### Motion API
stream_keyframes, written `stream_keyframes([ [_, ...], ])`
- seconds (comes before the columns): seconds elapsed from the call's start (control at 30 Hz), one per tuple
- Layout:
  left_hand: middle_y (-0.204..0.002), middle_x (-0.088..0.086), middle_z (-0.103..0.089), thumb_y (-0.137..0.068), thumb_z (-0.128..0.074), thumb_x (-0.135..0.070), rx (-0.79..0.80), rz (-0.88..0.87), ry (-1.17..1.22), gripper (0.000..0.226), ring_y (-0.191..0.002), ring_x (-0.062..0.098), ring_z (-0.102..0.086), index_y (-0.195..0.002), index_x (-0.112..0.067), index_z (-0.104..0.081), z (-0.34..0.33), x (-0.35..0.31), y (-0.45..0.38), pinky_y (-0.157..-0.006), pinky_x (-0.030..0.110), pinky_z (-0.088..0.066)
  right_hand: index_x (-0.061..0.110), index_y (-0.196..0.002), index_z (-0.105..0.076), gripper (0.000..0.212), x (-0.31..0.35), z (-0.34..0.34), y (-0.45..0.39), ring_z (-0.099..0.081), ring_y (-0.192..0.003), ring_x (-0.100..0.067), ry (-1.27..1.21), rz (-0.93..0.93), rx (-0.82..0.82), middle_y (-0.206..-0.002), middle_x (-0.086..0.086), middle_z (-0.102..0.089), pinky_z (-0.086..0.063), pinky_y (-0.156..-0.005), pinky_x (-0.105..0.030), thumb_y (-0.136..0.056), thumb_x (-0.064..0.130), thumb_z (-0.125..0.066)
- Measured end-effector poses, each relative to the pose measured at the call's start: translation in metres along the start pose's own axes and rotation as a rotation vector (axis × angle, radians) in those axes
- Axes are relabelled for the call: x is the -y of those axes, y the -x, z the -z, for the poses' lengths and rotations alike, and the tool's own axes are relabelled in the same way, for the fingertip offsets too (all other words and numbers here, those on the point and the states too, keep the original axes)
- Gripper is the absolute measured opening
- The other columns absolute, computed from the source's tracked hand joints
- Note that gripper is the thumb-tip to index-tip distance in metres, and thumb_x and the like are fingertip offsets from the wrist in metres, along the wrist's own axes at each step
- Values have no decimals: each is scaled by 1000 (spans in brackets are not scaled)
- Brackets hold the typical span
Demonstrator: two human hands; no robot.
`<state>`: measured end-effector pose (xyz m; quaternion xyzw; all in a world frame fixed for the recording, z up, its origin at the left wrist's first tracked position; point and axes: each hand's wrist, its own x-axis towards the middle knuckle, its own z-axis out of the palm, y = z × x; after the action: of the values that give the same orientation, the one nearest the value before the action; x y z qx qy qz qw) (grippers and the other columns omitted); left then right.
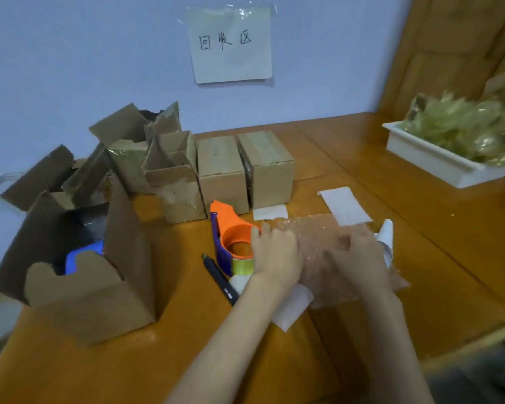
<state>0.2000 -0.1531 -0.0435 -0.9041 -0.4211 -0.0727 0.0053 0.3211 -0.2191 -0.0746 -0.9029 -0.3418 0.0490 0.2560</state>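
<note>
Dim, flat indoor light w/ no clear source, and the wall has a cool blue cast. Soft sheen on the table at right, small glare on the tape at the sign corners. Faint, soft shadows beside the boxes. Whole frame is soft. Left hand, right hand, bubble wrap and tray are blurred most. Wide-angle bend at the edges, and the door leans.

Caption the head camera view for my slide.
Left hand and right hand hold bubble wrap over a white tube beside a tape dispenser.
</note>
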Motion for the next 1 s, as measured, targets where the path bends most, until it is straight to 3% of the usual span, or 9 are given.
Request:
stream_keyframes([
  [0.13, -119, 8, -61, -95, -48, -42, 36, -12, -164, 36, -118, 29, -46, -116, -15, -61, -10, -12, -7, -105, 42, -23, 15, -107, -69, 27, -10, -8, 7, -57, -106, -25, -46, 10, -71, -111, -4, -64, -50, -93, -41, -82, 23, -68],
  [0.27, -119, 6, -61, -89, -58, -34, -33, -20, -7, 41, -117, 28, -49, -125, -16, -49, -11, -15, -8, -100, 40, -25, 20, -96, -70, 16, -10, -9, 7, -61, -96, -22, -147, 45, -108, -100, 1, -67, -52, -89, -42, -80, 24, -69],
  [0.33, -112, 4, -62, -86, -62, -23, -120, -36, 195, 50, -108, 26, -56, -131, -18, -42, -13, -15, -10, -89, 35, -34, 20, -98, -69, 23, -11, -6, 6, -60, -98, -20, -227, 56, -98, -103, 2, -67, -51, -90, -41, -77, 26, -75],
  [0.43, -96, 1, -61, -83, -67, -6, -170, -4, 688, 53, -77, 13, -64, -128, -23, -47, -15, -11, -12, -60, 15, -43, 17, -115, -65, 46, -13, -3, 5, -55, -109, -19, -365, 45, -108, -117, 1, -61, -49, -94, -39, -75, 37, -78],
  [0.6, -111, -12, -59, -85, -55, 14, -83, 109, 1205, 57, -77, 7, -67, -118, -33, -60, -7, 2, -8, -63, 25, -55, 12, -132, -54, 38, -14, -2, 2, -53, -118, -19, -535, -63, -105, -132, -5, -53, -43, -99, -35, -99, 30, -49],
  [0.77, -119, -18, -61, -91, -52, 8, -118, 97, 1145, 48, -82, -7, -62, -121, -29, -62, -6, 3, -1, -57, 3, -44, 15, -134, -54, 37, -17, 3, -4, -52, -113, -15, -704, -218, -104, -135, -4, -53, -37, -89, -25, -98, 13, -49],
  [0.87, -118, -22, -58, -87, -52, 10, -300, 71, 1064, 54, -58, -4, -54, -115, -36, -60, -8, -3, 9, -47, 13, -40, 17, -133, -55, 39, -21, 6, -6, -55, -113, -18, -790, -303, -95, -133, -3, -56, -43, -96, -30, -94, 12, -52],
  [0.93, -113, -23, -59, -84, -53, 10, -395, 64, 1037, 53, -57, 4, -51, -112, -34, -62, -8, -5, 11, -48, 19, -37, 19, -131, -57, 38, -21, 6, -5, -61, -109, -21, -814, -308, -56, -128, -4, -61, -48, -99, -40, -94, 12, -52],
  [1.0, -109, -23, -60, -82, -54, 10, -462, 90, 1044, 49, -56, 6, -48, -111, -29, -63, -7, -7, 11, -49, 20, -35, 16, -132, -56, 38, -19, 6, -4, -64, -101, -17, -788, -280, -19, -127, -3, -61, -50, -94, -38, -95, 10, -50],
])
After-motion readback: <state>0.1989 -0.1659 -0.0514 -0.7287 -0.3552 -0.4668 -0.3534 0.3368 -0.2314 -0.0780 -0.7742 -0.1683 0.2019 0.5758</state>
